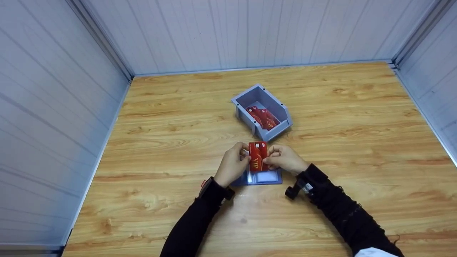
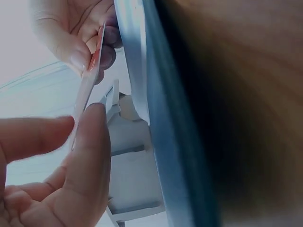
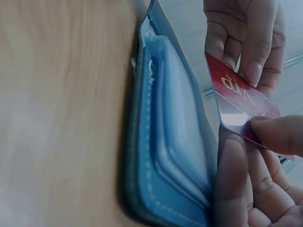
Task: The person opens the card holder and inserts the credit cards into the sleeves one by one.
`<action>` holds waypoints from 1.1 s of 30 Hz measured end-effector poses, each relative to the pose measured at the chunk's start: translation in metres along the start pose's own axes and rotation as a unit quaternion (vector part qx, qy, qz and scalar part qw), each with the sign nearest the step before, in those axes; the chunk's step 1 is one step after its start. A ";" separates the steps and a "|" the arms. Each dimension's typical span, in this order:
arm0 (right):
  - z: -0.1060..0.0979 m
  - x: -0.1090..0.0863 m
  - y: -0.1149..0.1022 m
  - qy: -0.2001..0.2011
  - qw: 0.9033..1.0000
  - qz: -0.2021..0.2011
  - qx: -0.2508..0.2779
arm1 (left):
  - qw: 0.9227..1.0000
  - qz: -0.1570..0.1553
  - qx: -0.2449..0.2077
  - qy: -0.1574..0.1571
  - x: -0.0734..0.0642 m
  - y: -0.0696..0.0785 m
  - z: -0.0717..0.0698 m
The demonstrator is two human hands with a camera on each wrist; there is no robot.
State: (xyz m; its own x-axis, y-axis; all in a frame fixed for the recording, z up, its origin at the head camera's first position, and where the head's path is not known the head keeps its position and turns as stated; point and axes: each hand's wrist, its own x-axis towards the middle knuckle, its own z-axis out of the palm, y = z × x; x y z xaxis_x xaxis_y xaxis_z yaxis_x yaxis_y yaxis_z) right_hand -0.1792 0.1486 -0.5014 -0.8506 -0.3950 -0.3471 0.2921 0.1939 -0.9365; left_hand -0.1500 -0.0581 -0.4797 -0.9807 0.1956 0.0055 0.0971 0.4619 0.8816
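Observation:
Both hands hold up a red card (image 1: 257, 156) marked VIP, with a chip and gold lettering. My left hand (image 1: 234, 165) pinches its left edge between thumb and fingers. On the opposite edge, the thumb and fingers of my right hand (image 1: 287, 159) grip it. Right below the card lies an open blue card holder (image 1: 275, 177) with clear plastic sleeves, partly covered by the left hand and card. Stitching along the border of the holder (image 3: 147, 184) shows in the right wrist view, with the card (image 3: 236, 92) tilted beside its sleeves.
A grey plastic bin (image 1: 246, 119) stands just beyond the hands, turned at an angle. Inside it lie several red VIP cards (image 1: 262, 116). The wooden table (image 1: 171, 142) is bounded by pale panel walls (image 1: 228, 32) at the back and sides.

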 end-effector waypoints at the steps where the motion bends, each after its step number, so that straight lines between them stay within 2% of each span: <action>1: 0.000 0.000 0.000 0.000 1.000 -0.002 0.000 | 1.000 0.002 -0.002 0.002 0.000 0.000 0.001; 7: 0.002 -0.002 -0.002 -0.004 1.000 -0.015 0.003 | 1.000 0.019 -0.014 0.012 0.000 -0.002 0.003; 11: 0.000 -0.003 -0.003 -0.010 1.000 -0.027 -0.008 | 1.000 0.014 -0.022 0.015 0.000 -0.002 0.001; 16: -0.004 -0.006 -0.005 0.001 0.995 -0.056 -0.081 | 0.999 -0.001 -0.045 0.022 -0.001 -0.002 -0.008; 23: -0.010 -0.011 -0.009 0.022 0.981 -0.080 -0.178 | 0.996 -0.029 -0.085 0.028 -0.004 -0.004 -0.023; 27: -0.011 -0.013 -0.011 0.031 0.962 -0.100 -0.254 | 0.996 -0.041 -0.080 0.027 -0.006 -0.007 -0.030; 33: -0.009 -0.017 -0.013 0.061 0.919 -0.123 -0.371 | 0.997 -0.062 -0.053 0.010 -0.009 -0.013 -0.036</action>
State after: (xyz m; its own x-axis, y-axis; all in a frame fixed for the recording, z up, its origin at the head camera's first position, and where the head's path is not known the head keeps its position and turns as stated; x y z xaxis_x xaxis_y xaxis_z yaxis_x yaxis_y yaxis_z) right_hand -0.1724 0.1606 -0.4826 -0.9070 -0.4135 -0.0792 -0.2547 0.6888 -0.6788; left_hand -0.1484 -0.0970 -0.4744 -0.9872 0.1251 -0.0987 -0.0431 0.3866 0.9213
